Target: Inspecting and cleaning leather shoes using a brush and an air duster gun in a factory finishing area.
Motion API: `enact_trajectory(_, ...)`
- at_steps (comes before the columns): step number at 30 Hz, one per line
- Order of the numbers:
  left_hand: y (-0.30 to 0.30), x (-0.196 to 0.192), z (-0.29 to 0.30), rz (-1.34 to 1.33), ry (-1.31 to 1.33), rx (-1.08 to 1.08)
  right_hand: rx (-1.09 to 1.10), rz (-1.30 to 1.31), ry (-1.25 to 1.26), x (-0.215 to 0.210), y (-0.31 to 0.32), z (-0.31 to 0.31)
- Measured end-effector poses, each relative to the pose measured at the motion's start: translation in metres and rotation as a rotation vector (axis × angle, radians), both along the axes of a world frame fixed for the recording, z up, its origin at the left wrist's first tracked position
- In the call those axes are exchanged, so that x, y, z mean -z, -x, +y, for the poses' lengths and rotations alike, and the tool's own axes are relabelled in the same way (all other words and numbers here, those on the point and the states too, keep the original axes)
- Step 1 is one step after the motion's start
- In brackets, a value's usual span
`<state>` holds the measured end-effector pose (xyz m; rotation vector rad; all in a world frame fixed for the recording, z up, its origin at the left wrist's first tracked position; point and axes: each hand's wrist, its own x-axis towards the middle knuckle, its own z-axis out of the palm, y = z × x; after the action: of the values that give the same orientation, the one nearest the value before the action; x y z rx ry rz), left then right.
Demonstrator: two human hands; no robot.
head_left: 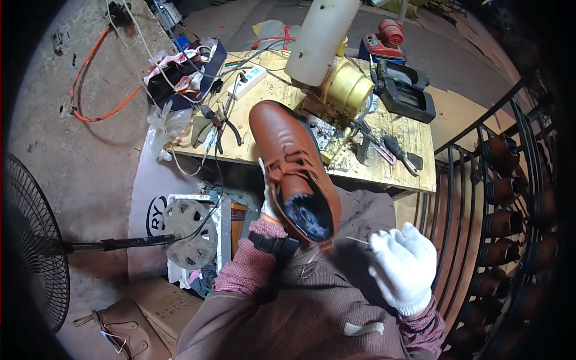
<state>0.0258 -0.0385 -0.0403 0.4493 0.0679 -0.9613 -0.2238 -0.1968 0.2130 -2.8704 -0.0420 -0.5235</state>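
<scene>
A brown leather lace-up shoe (pixel 288 156) with dark fluffy lining is held up over my lap, toe pointing away from me. My left hand (pixel 266 201), in a white glove, grips it from the left side and beneath; most of its fingers are hidden behind the shoe. From the shoe's heel a thin pale thread (pixel 353 239) stretches to the right. My right hand (pixel 405 267), also gloved in white, is closed on the thread's far end, apart from the shoe. Loose strands of thread hang below the heel.
Beyond the shoe stands a wooden table (pixel 396 162) with pliers (pixel 222 129), a power strip (pixel 247 82), a hammer (pixel 365 141) and a yellow-nozzled device (pixel 348 84). A fan (pixel 36 240) is at the left. Racked brown shoes (pixel 503 222) line the right.
</scene>
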Motion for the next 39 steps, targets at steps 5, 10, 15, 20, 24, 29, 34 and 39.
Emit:
enact_trajectory(5,-0.050,0.006,-0.020,0.266,0.330,0.045,0.299,0.068,-0.017,0.035,0.038,-0.009)
enact_trajectory(10,-0.057,-0.041,-0.048,0.085,0.242,-0.040,0.377,0.164,-0.205,0.063,0.054,-0.018)
enact_trajectory(15,-0.072,-0.009,0.006,-0.175,-0.053,-0.247,0.291,0.071,-0.113,0.063,0.043,-0.021)
enact_trajectory(20,-0.008,-0.118,-0.008,-0.095,-0.081,-0.194,0.274,0.116,-0.146,0.065,0.031,-0.018)
enact_trajectory(24,0.019,-0.125,-0.010,-0.283,-0.146,-0.152,0.212,0.091,-0.170,0.071,0.025,-0.012)
enact_trajectory(29,0.007,-0.126,-0.025,-0.242,-0.307,-0.155,0.189,0.111,-0.131,0.076,0.033,-0.009)
enact_trajectory(34,-0.018,-0.119,-0.032,-0.305,-0.358,-0.216,0.269,0.162,-0.195,0.087,0.046,-0.011)
enact_trajectory(39,-0.035,-0.141,-0.047,-0.502,-0.601,-0.545,0.287,0.174,-0.219,0.097,0.054,-0.020)
